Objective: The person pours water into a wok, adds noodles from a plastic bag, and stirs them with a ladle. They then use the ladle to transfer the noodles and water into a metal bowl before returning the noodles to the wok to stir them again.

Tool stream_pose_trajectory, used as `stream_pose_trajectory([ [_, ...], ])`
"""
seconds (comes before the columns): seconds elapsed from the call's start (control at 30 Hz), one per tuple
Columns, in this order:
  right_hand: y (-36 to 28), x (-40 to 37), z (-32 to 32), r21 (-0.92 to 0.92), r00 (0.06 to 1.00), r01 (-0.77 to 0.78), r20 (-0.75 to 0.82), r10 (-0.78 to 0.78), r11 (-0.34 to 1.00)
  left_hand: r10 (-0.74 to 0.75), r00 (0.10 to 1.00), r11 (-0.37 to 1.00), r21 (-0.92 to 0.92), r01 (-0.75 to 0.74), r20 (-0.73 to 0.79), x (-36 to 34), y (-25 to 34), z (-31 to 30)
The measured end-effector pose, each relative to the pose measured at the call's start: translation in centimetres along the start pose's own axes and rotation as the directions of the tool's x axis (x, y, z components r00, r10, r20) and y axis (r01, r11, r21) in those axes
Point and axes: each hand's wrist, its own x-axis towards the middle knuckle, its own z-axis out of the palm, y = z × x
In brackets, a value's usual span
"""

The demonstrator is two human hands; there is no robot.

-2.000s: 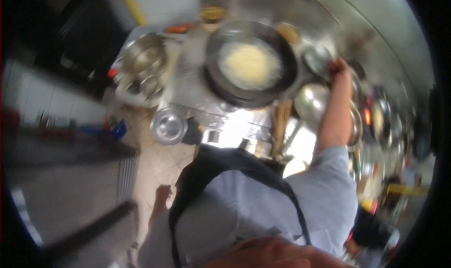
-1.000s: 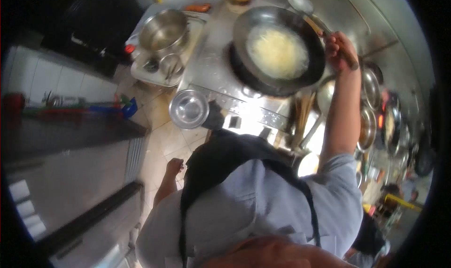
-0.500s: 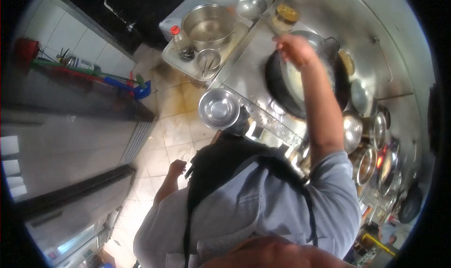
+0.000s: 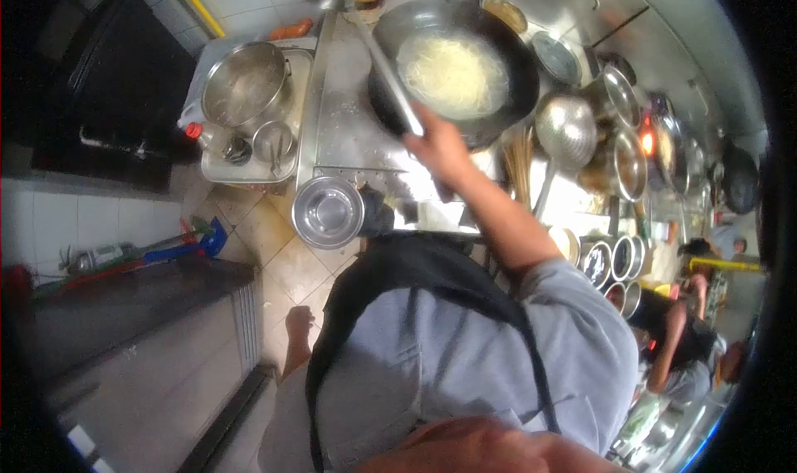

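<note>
Fingers wrapped tight round the long handle of a steel ladle, the cook's right hand holds it slanted across the stove. The ladle's bowl lies past the left rim of a black wok of pale noodles. A metal bowl sits at the stove's near edge.

– How is the light?
– Bright and even over the middle. The steel surface throws white glare below the wok, washed out along its front edge. An orange burner glow flares at the right.
– And sharpness?
– Fairly crisp in the centre. The ladle smears toward its bowl at the top, and the skin-toned shape at the bottom edge is fully out of focus.
– The edges?
– Heavy fisheye bending, a black vignette all round, and the left side is dark and murky.
</note>
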Motion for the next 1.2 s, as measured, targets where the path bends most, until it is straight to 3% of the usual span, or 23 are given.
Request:
stream_pose_trajectory([
  [0.03, 1.6, -1.2, -1.7, 0.063, 0.999, -0.031, -0.036, 0.034, 0.998, -0.128, 0.981, 0.965, -0.245, 0.090, -0.147, 0.7, 0.1, -0.7],
  [0.07, 2.1, -2.5, -3.9, 0.110, 0.988, -0.133, -0.066, 0.141, 0.985, 0.156, 0.964, 0.983, 0.127, -0.131, -0.215, 0.3, 1.2, -1.3],
  [0.1, 2.5, -3.5, -6.1, 0.158, 0.965, -0.230, -0.090, 0.246, 0.960, 0.438, 0.882, 0.819, 0.481, -0.313, -0.172, -0.6, 4.3, -1.6],
  [0.13, 4.0, -4.0, -7.8, 0.072, 0.952, -0.240, -0.175, 0.249, 0.968, 0.209, 0.934, 0.933, 0.346, -0.101, -0.291, -0.1, 6.1, -1.7],
  [0.17, 5.7, -4.4, -9.3, -0.013, 0.935, -0.256, -0.258, 0.244, 0.966, -0.043, 0.927, 0.975, 0.185, 0.120, -0.373, 0.4, 7.3, -1.6],
  [0.23, 9.7, -4.5, -12.1, -0.124, 0.929, -0.258, -0.302, 0.211, 0.958, -0.020, 0.925, 0.964, 0.239, 0.119, -0.381, 1.7, 6.9, -2.8],
  [0.3, 11.4, -4.8, -13.5, -0.137, 0.907, -0.325, -0.326, 0.267, 0.936, 0.406, 0.897, 0.792, 0.557, -0.251, -0.173, 4.0, 4.4, -3.9],
  [0.4, 11.3, -5.5, -14.5, -0.010, 0.857, -0.452, -0.280, 0.432, 0.892, -0.071, 0.948, 0.981, 0.149, 0.122, -0.312, 1.7, 12.2, 0.5],
  [0.53, 15.0, -5.4, -13.2, -0.039, 0.924, -0.291, -0.270, 0.270, 0.956, -0.118, 0.962, 0.985, 0.093, 0.145, -0.248, 1.6, 13.6, 3.4],
  [0.6, 13.4, -5.9, -13.2, 0.248, 0.883, -0.432, -0.078, 0.462, 0.867, -0.139, 0.955, 0.983, 0.081, 0.165, -0.261, 1.0, 14.4, 4.9],
  [0.63, 13.1, -6.1, -13.2, 0.248, 0.884, -0.434, -0.071, 0.463, 0.866, -0.156, 0.950, 0.982, 0.065, 0.179, -0.270, 0.6, 14.7, 5.7],
  [0.7, 12.7, -6.4, -13.3, 0.473, 0.863, -0.483, 0.117, 0.491, 0.737, -0.154, 0.956, 0.981, 0.077, 0.179, -0.251, -0.1, 14.6, 6.4],
  [0.73, 12.4, -6.6, -13.4, 0.473, 0.862, -0.485, 0.121, 0.492, 0.735, -0.148, 0.963, 0.981, 0.091, 0.172, -0.225, -0.3, 14.6, 6.7],
  [0.8, 12.1, -7.0, -13.7, 0.655, 0.841, -0.523, 0.293, 0.454, 0.546, -0.191, 0.957, 0.978, 0.043, 0.205, -0.217, -0.6, 14.4, 7.2],
  [0.83, 12.5, -7.1, -13.7, 0.654, 0.841, -0.524, 0.295, 0.453, 0.545, -0.234, 0.950, 0.971, -0.005, 0.238, -0.207, -0.6, 13.6, 7.2],
  [0.87, 13.2, -7.3, -13.7, 0.756, 0.857, -0.500, 0.363, 0.366, 0.423, -0.236, 0.949, 0.971, -0.007, 0.240, -0.209, -0.5, 12.9, 7.2],
  [0.9, 13.5, -7.5, -13.7, 0.831, 0.871, -0.479, 0.412, 0.266, 0.282, -0.137, 0.977, 0.977, 0.140, 0.161, -0.165, -0.1, 11.4, 6.8],
  [0.93, 13.4, -7.8, -13.9, 0.829, 0.870, -0.482, 0.416, 0.265, 0.282, -0.044, 0.993, 0.957, 0.280, 0.073, -0.107, 0.1, 10.9, 6.9],
  [1.0, 12.6, -8.6, -14.5, 0.841, 0.856, -0.512, 0.481, 0.189, 0.177, -0.050, 0.993, 0.963, 0.257, 0.076, -0.106, 0.2, 10.2, 7.3],
  [1.13, 11.7, -10.2, -15.2, 0.832, 0.857, -0.513, 0.482, 0.181, 0.210, -0.086, 0.993, 0.974, 0.202, 0.102, -0.086, 0.0, 11.2, 8.5],
  [1.2, 11.5, -10.9, -15.9, 0.808, 0.868, -0.495, 0.444, 0.222, 0.318, -0.153, 0.980, 0.981, 0.100, 0.166, -0.124, -0.9, 13.5, 10.0],
])
